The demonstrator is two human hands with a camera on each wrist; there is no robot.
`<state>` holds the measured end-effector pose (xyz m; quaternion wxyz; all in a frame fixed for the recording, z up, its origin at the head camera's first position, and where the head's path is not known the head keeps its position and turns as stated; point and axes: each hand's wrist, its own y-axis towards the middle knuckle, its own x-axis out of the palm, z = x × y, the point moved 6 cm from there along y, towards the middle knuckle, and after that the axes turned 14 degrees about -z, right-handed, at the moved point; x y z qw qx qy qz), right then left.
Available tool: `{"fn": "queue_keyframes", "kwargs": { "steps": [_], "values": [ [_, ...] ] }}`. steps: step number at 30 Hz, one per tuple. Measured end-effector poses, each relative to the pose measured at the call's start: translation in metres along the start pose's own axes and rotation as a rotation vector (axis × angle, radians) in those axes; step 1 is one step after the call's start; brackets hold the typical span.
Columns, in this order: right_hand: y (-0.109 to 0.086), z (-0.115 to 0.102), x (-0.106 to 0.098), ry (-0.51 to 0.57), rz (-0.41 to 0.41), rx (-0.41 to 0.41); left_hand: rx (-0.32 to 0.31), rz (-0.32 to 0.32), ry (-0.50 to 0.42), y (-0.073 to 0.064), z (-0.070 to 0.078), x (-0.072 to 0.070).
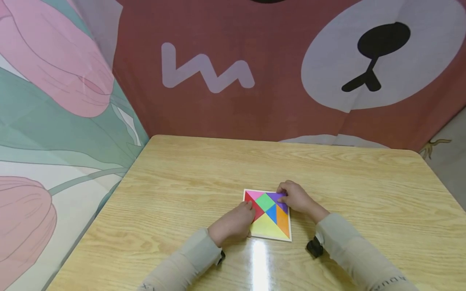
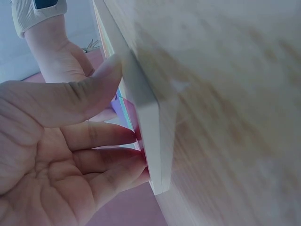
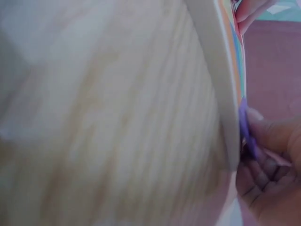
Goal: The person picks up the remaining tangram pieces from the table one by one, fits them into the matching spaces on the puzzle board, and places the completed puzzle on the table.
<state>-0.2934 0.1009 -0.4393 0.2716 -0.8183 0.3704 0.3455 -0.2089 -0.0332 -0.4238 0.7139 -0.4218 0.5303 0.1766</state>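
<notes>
A square tangram board (image 1: 290, 226) with a pale rim lies flat on the table, filled with coloured pieces. My left hand (image 1: 234, 221) holds its left side: the fingertips rest on the red triangle (image 1: 259, 211), and the thumb touches the board's edge, as the left wrist view shows. At the far right corner, my right hand (image 1: 296, 198) pinches the purple triangle (image 3: 244, 120) between thumb and fingers. That piece tilts up out of the board in the right wrist view. Green square (image 1: 265, 202), blue triangle (image 1: 272, 212), orange parallelogram (image 1: 282, 221) and yellow triangle (image 1: 267, 227) lie flat.
The wood-grain table (image 1: 196, 173) stretches around the board on all sides. Behind it hangs a reddish-brown cloth (image 1: 218, 113) with a cartoon face, and a flower-patterned cloth (image 1: 73, 133) hangs at the left. Dark wrist devices (image 1: 314, 247) sit under the sleeves.
</notes>
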Motion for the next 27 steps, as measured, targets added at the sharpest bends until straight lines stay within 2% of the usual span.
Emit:
{"fn": "queue_keyframes", "kwargs": {
  "steps": [4,7,12,18,22,27],
  "values": [
    [0.001,-0.002,-0.001,-0.06,-0.012,0.048,0.001,0.003,0.0,0.001,0.0,-0.001],
    [0.0,-0.002,-0.002,-0.083,-0.003,0.051,0.003,-0.006,-0.002,0.002,0.001,0.0],
    [-0.003,0.002,-0.001,-0.061,0.005,0.03,0.009,-0.016,-0.002,0.004,0.003,0.001],
    [-0.005,0.007,0.002,-0.024,-0.007,0.05,0.02,0.001,0.019,0.005,0.004,0.0],
    [-0.008,0.007,0.005,-0.03,-0.01,0.072,0.009,-0.027,-0.018,0.005,0.003,0.001],
    [-0.016,0.006,0.006,-0.113,0.001,0.121,-0.014,-0.062,-0.048,0.003,-0.001,0.007]
  ]
}}
